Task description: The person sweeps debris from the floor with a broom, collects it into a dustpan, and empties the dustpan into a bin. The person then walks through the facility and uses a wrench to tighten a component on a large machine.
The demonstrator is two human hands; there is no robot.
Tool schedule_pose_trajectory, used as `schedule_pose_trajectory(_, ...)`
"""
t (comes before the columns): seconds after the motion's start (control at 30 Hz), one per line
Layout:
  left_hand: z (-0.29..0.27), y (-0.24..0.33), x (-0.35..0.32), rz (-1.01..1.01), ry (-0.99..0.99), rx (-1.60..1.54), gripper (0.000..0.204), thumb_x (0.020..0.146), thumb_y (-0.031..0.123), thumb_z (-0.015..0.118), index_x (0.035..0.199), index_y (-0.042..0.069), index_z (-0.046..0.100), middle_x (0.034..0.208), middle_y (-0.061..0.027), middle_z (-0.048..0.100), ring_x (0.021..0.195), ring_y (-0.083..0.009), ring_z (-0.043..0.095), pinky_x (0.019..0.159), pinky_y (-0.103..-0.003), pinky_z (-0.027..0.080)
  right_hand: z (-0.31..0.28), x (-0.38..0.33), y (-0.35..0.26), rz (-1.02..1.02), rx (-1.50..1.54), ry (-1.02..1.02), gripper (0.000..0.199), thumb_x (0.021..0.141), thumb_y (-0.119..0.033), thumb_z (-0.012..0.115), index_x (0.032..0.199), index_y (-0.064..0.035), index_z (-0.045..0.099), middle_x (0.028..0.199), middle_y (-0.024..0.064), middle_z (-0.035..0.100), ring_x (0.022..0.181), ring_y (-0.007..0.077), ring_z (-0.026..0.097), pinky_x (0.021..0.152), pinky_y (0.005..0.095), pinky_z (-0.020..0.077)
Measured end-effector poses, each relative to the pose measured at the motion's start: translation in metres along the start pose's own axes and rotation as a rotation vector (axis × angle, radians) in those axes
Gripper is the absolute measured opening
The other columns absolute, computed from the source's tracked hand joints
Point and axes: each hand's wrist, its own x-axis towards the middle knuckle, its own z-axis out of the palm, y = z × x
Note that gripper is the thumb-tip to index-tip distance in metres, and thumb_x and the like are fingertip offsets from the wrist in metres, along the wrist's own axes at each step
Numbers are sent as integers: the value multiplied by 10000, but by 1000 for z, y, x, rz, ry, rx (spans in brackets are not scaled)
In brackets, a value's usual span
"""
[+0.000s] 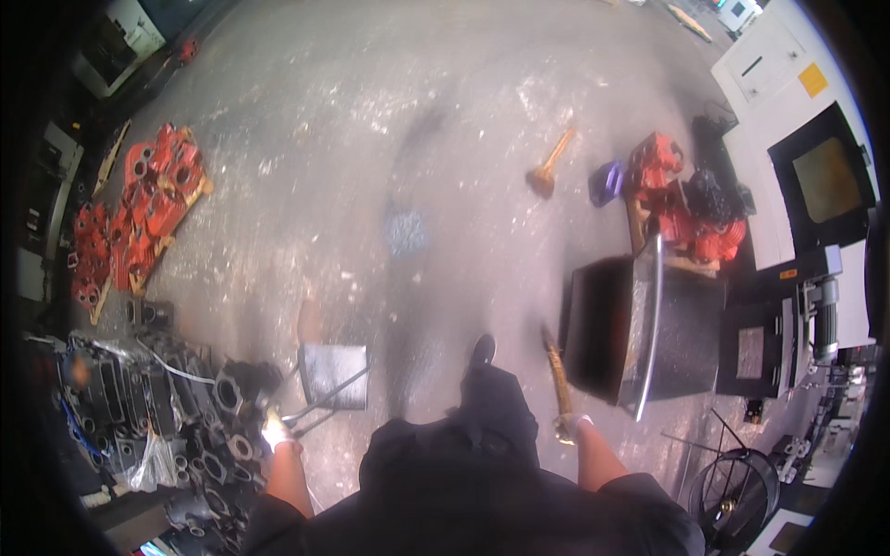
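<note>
My left hand (pixel 276 430), in a pale glove, is closed around the thin bar handle of what looks like a metal dustpan (pixel 336 361). Its square grey pan hangs ahead of the hand, above the floor or on it; I cannot tell which. To the right, my gloved right hand (pixel 567 428) grips a yellow-brown stick (pixel 556 371) that points forward and darkens at its far end. A broom-like tool (pixel 549 171) with a wooden handle lies farther ahead on the floor.
Dark metal castings (pixel 139 398) crowd my left side. Red castings (pixel 148 204) sit on pallets at the far left. A large dark bin (pixel 612 334) stands close on the right, with more red castings (pixel 660 167), a purple container (pixel 607 183) and a white machine (pixel 769 74) beyond.
</note>
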Motion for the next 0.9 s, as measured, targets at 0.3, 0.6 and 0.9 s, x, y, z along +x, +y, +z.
schedule_pose_trajectory(0.3, 156, 87, -69, -95, 128, -111, 536, 879, 484, 612, 1253, 104, 552, 1063, -85, 599, 862, -278, 591, 840, -660, 389, -26, -53, -334, -317, 62, -128, 87, 769, -97, 730, 794, -47, 663, 629, 83, 623, 517, 222, 616, 439, 360, 478)
schedule_pose_trajectory(0.6, 403, 171, -27, -307, 114, -102, 535, 893, 470, 605, 1250, 74, 565, 1047, -118, 630, 883, -303, 603, 889, -759, 340, -60, -90, -616, -507, -356, 145, 222, 873, -92, 602, 1083, -37, 556, 641, 56, 550, 476, 177, 511, 398, 341, 412)
schedule_pose_trajectory(0.9, 602, 340, -36, -209, 100, 132, 520, 918, 420, 596, 1159, -40, 565, 848, -146, 616, 641, -261, 589, 593, -482, 519, -89, -72, -856, -322, -481, 249, 110, 856, -88, 614, 960, -55, 602, 639, 67, 569, 475, 190, 533, 395, 348, 416)
